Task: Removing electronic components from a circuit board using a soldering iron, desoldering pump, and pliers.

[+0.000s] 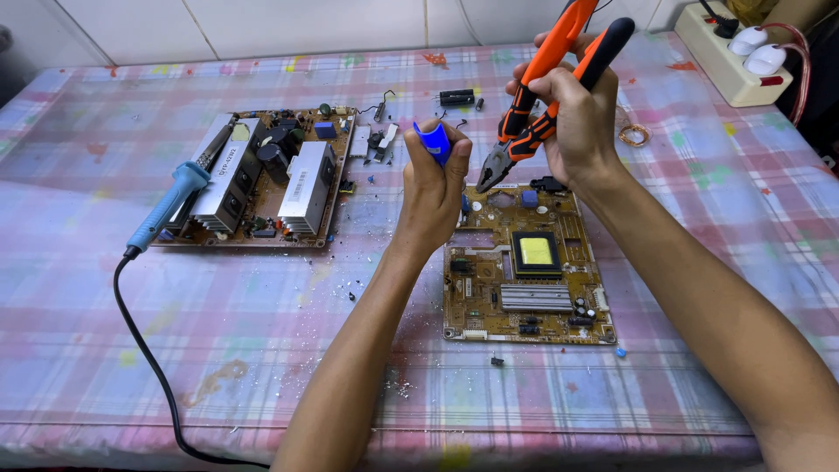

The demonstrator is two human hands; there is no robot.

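Observation:
My left hand is closed around a small blue part, raised above the table. My right hand grips orange-and-black pliers; their jaws point down-left toward the blue part, a short gap away. Under both hands lies a brown circuit board with a yellow-topped transformer and a finned heat sink.
A second circuit board with silver heat sinks lies at the left, a blue-handled soldering iron resting on it, its black cord running off the front edge. Loose parts sit behind, a copper wire coil and a power strip at right.

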